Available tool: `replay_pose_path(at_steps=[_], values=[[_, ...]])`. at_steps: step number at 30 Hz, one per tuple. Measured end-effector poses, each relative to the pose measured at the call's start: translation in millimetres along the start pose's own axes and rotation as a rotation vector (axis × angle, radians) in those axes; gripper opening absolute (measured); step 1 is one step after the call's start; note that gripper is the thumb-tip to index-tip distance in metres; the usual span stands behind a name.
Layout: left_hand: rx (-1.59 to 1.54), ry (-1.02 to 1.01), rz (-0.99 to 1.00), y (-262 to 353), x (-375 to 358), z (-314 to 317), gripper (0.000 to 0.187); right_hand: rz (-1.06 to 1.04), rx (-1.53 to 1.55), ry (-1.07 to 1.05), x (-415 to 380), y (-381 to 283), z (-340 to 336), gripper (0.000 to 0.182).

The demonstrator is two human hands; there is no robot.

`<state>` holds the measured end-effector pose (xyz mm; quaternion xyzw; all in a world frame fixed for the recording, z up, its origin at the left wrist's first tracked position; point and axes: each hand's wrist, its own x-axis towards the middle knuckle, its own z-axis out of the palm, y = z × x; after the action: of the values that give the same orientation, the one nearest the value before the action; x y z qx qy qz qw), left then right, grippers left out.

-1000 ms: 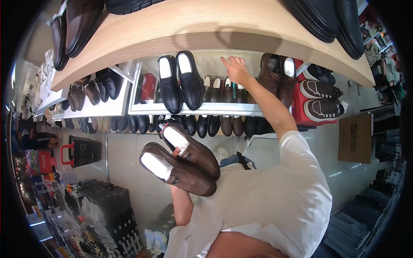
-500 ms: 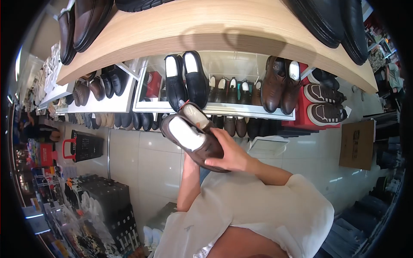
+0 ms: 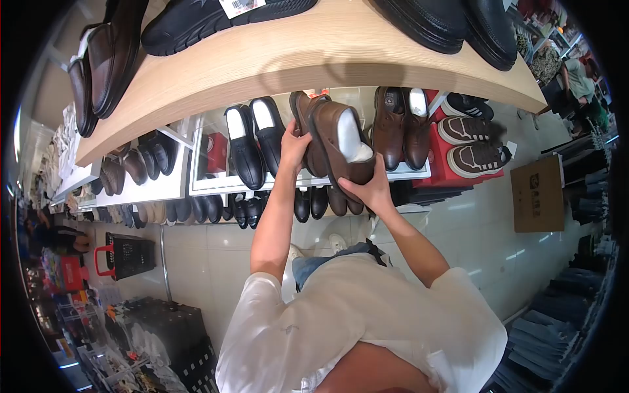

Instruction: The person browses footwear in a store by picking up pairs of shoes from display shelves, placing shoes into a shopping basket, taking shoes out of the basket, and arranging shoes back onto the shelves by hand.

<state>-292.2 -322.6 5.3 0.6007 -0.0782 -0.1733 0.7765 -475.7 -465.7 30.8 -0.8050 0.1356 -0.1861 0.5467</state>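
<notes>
A pair of brown leather shoes is up in front of the glass display shelf [image 3: 400, 173], white paper stuffed inside the nearer one. My right hand [image 3: 371, 190] is closed around the end of the nearer brown shoe [image 3: 329, 139], its thumb on the side. Behind it, the other brown shoe [image 3: 316, 160] is partly covered, and my left hand [image 3: 293, 147] grips its left side. Just left of my left hand, a pair of black slip-on shoes [image 3: 246, 157] rests on the shelf. To the right stands another brown pair [image 3: 386, 131].
A wooden shelf [image 3: 295, 75] with dark shoes curves above my hands. Brown sneakers [image 3: 468, 160] sit on red boxes at the right. Lower shelves carry more shoes. A black basket [image 3: 131, 255] is on the floor at left, a cardboard box [image 3: 537, 196] at right.
The brown shoes have moved up and right, from near my body to the glass shelf, and have turned. My left hand, mostly hidden before, now shows at the farther shoe.
</notes>
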Motion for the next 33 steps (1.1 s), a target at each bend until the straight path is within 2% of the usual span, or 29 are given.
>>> replay_pose_path(at_steps=[2,3,4,9,10,11,12,13,15,17,20,21,23,25,30,33], values=[[-0.028,-0.040,-0.020,-10,7,-6,0.061,-0.036,-0.092,0.166,12,21,5,0.082],[-0.193,-0.048,-0.020,-37,21,-18,0.065,-0.054,-0.113,0.241,21,32,9,0.080],[-0.212,-0.055,-0.033,-36,19,-17,0.066,-0.098,-0.189,0.326,30,45,14,0.077],[-0.348,-0.094,-0.073,-48,5,-27,0.061,-0.060,-0.250,0.344,54,73,28,0.084],[-0.346,-0.037,-0.110,-47,1,-27,0.056,-0.103,-0.254,0.324,62,69,24,0.084],[-0.347,0.025,-0.150,-47,-5,-27,0.051,-0.145,-0.261,0.299,68,64,21,0.084],[-0.376,-0.008,-0.144,-52,-14,-28,0.041,-0.224,-0.285,0.277,78,58,13,0.083],[-0.326,-0.016,-0.096,-61,-22,-29,0.044,-0.259,-0.299,0.215,91,41,1,0.079],[-0.389,0.015,-0.142,-64,-45,-19,0.045,-0.382,-0.502,0.081,124,10,-19,0.080],[-0.489,0.013,-0.185,-68,-69,-5,0.044,-0.505,-0.545,-0.031,167,-3,-26,0.079],[-0.715,0.117,-0.249,-101,-89,5,0.042,-0.353,-0.608,-0.488,228,-3,-25,0.078],[-0.773,0.130,-0.239,-108,-96,7,0.041,-0.357,-0.611,-0.486,234,-4,-21,0.078],[-0.830,0.112,-0.243,-123,-108,1,0.040,-0.273,-0.644,-0.661,240,-6,-12,0.080],[-0.783,0.239,-0.234,-117,-118,1,0.041,-0.269,-0.635,-0.632,247,1,-5,0.081],[-0.778,0.211,-0.209,-105,-120,-8,0.045,-0.223,-0.715,-0.696,255,4,2,0.081],[-0.779,0.148,-0.197,-105,-120,-6,0.046,-0.292,-0.803,-0.743,257,13,4,0.083]])
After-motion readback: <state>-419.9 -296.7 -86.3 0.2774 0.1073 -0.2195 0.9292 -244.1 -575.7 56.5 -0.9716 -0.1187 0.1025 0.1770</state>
